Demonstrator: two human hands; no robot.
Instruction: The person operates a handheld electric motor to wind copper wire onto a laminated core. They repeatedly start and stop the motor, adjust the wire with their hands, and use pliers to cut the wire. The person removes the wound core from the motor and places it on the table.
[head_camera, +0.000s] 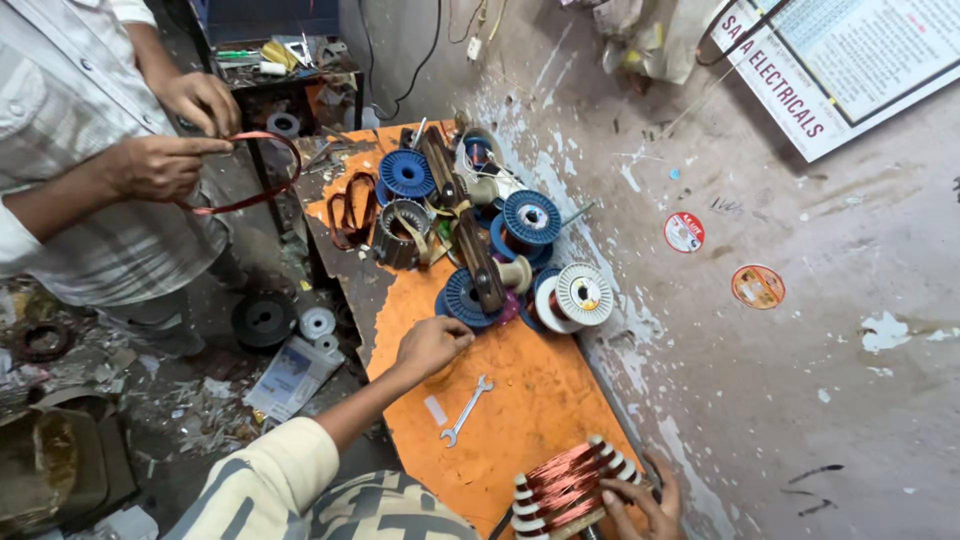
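Observation:
My left hand (432, 345) rests on the orange table (530, 400) with its fingers curled shut, right beside a blue wire spool (463, 297). Whether it grips anything is hidden. A small spanner (465, 410) lies just in front of it. At the bottom edge my right hand (640, 505) holds a stepped white former wound with copper coil (565, 485). Further back stand two more blue spools (531, 217), a white spool (583, 293), a wooden bar (470, 240) and a grey motor stator (400, 232).
A co-worker at the upper left holds a loop of copper wire (270, 170) in both hands (160, 165). Copper wire loops (352, 208) lie at the table's far edge. A black spool (263, 318) and scraps litter the floor. A rough grey wall (800, 350) bounds the right.

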